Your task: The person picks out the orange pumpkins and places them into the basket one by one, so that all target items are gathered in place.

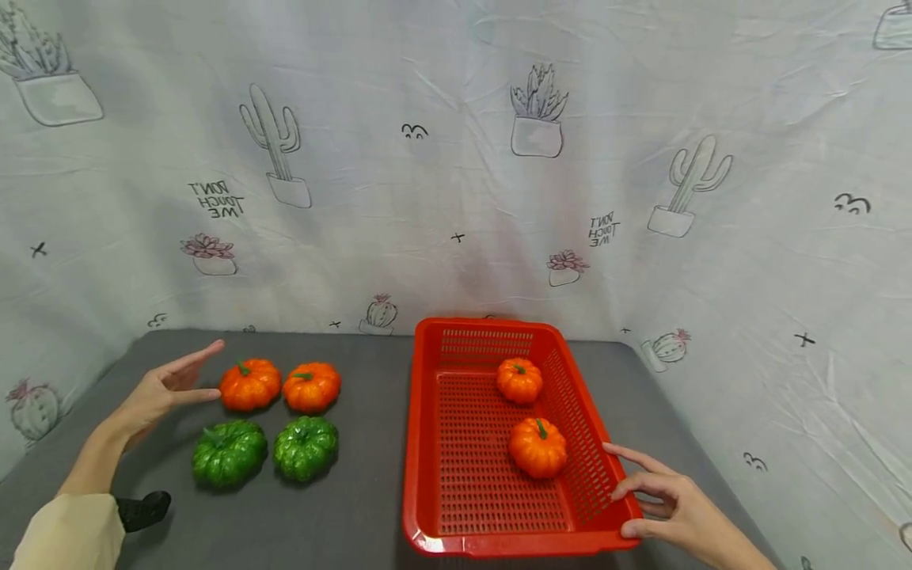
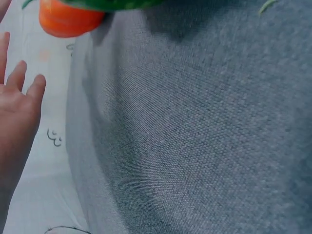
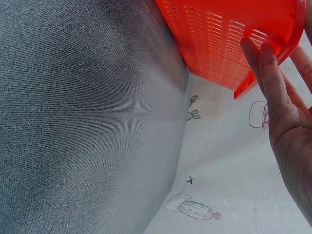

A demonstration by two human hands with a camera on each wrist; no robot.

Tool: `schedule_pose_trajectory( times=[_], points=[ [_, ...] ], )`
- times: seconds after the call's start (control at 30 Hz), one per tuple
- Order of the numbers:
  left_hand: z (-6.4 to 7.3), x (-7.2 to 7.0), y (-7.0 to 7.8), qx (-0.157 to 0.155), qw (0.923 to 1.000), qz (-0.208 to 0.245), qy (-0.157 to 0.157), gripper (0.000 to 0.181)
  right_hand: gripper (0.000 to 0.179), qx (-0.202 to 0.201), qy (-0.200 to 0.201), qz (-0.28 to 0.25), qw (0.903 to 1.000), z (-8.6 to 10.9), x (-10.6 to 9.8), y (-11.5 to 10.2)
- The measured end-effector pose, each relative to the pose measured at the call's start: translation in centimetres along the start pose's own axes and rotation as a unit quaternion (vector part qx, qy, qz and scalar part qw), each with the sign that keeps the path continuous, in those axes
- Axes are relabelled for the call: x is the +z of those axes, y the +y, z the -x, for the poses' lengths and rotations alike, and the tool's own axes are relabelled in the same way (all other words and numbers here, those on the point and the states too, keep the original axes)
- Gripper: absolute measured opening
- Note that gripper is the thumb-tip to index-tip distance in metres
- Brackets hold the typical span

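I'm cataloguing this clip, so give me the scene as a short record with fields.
surface: gray woven-textured tabletop
container: red plastic basket
in basket: two orange pumpkins
left of basket: two more orange pumpkins behind two green pumpkins
left hand: thumb and fingers apart, beside the leftmost orange pumpkin; contact unclear
right hand: thumb and fingers hold the basket's right rim toward its near corner
backdrop: white fabric printed with potted plants
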State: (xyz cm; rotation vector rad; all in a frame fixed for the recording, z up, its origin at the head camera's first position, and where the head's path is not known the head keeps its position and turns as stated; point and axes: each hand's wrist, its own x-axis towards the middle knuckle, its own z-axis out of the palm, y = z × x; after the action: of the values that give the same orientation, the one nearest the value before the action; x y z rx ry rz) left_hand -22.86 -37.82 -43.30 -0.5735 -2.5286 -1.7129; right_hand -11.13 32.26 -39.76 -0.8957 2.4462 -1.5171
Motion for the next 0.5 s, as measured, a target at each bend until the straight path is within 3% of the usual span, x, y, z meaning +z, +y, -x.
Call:
schedule_pose_trajectory(
  times=[0.3,0.5],
  points=[
    [-1.8,-0.2,-1.3,-0.054,0.9982,-0.008,-0.022,0.085,0.026,-0.023,-0.006,-0.026,0.9994,0.0,0.1,0.3],
    [-2.6,0.1,-2.1,-0.049,0.9978,-0.028,-0.036,0.081,0.028,-0.039,-0.008,-0.034,0.9986,-0.1,0.2,0.5]
  ],
)
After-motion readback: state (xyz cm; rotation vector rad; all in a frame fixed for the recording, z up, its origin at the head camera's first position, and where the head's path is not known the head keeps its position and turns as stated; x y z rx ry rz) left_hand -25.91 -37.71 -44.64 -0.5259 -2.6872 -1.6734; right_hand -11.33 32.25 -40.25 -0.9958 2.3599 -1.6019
